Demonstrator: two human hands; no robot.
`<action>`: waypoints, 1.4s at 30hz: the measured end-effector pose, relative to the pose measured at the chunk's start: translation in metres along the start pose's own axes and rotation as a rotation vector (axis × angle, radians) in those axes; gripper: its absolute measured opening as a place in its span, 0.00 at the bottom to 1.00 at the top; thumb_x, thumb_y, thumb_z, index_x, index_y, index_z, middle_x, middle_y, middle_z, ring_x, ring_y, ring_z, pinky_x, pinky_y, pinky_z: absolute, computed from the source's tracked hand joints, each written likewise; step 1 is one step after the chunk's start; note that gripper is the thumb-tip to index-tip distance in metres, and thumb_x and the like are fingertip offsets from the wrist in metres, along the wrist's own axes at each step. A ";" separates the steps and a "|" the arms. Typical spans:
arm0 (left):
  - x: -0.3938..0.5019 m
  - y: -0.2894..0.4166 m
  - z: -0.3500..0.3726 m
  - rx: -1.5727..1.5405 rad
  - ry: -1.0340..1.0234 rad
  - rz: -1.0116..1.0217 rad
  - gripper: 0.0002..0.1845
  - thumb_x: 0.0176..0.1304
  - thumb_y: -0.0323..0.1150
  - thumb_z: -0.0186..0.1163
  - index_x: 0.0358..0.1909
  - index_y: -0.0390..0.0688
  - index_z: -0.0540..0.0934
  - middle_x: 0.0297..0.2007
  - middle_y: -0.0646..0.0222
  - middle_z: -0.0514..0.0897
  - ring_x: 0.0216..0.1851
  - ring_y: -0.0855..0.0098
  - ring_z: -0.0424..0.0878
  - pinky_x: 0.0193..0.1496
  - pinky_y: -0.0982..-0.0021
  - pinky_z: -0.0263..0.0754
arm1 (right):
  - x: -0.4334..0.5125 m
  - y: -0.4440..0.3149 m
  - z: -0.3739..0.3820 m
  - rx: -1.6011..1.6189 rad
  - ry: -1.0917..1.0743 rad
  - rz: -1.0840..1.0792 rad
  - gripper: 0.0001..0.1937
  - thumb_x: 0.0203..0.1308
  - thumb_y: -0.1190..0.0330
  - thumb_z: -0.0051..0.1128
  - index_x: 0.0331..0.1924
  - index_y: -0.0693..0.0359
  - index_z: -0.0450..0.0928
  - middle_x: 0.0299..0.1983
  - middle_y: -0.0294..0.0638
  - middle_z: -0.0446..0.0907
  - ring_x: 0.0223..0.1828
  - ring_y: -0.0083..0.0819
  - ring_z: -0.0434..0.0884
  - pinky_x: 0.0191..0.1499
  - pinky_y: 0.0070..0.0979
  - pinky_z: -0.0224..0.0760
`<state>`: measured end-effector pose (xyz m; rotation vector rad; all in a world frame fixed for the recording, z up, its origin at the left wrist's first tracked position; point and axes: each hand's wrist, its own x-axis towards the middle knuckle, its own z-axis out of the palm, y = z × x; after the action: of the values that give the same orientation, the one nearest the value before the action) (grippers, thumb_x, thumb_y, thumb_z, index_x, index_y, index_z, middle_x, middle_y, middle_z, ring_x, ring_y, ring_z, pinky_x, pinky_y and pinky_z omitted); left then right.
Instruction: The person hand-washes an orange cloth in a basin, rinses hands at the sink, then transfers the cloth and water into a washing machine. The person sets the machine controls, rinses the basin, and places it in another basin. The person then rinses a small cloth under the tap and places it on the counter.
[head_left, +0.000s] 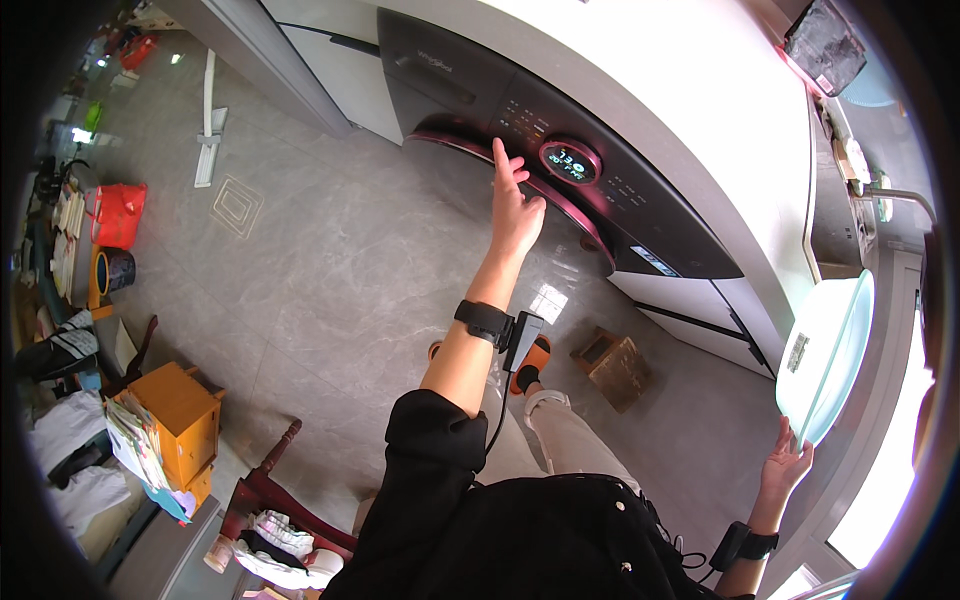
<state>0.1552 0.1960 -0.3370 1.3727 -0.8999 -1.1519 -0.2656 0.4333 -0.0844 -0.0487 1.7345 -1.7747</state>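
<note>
My left hand (514, 202) reaches over the front of a dark Whirlpool washing machine (465, 75), index finger extended near the touch marks left of the lit round display (571, 160). Whether the fingertip touches the panel I cannot tell. Nothing is held in that hand. At the right, my right hand (786, 459) grips the rim of a pale aqua plastic basin (814, 360), which is tilted on its side beside the counter end. A band with a small black device circles each wrist.
A white countertop (675, 67) runs above the machine, with a sink (840, 217) and faucet (900, 195) at the right. A small wooden stool (613, 367) stands on the floor near my feet. Further left are a flat mop (211, 146), a red bag (118, 215) and a wooden cabinet (176, 412).
</note>
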 end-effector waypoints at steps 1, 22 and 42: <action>0.001 0.000 0.000 -0.006 0.009 -0.004 0.50 0.42 0.15 0.47 0.69 0.49 0.38 0.57 0.55 0.64 0.50 0.68 0.67 0.42 0.77 0.64 | 0.001 0.000 0.000 0.022 0.039 -0.011 0.28 0.54 0.73 0.44 0.58 0.77 0.52 0.56 0.63 0.61 0.55 0.49 0.71 0.44 0.21 0.80; 0.019 -0.001 0.003 0.077 0.013 0.026 0.52 0.44 0.15 0.50 0.68 0.48 0.32 0.54 0.46 0.65 0.50 0.60 0.69 0.45 0.69 0.72 | 0.001 -0.005 -0.005 0.066 0.022 0.011 0.30 0.54 0.73 0.44 0.60 0.76 0.49 0.58 0.64 0.58 0.57 0.51 0.69 0.44 0.21 0.80; 0.018 0.011 -0.003 0.031 -0.035 -0.013 0.53 0.41 0.15 0.49 0.69 0.51 0.33 0.56 0.44 0.63 0.53 0.60 0.68 0.41 0.70 0.75 | -0.005 -0.010 -0.004 0.006 -0.021 -0.002 0.29 0.54 0.73 0.43 0.60 0.75 0.51 0.57 0.64 0.59 0.56 0.50 0.69 0.44 0.21 0.80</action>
<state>0.1633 0.1781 -0.3293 1.3893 -0.9385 -1.1795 -0.2677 0.4379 -0.0743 -0.0672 1.7149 -1.7746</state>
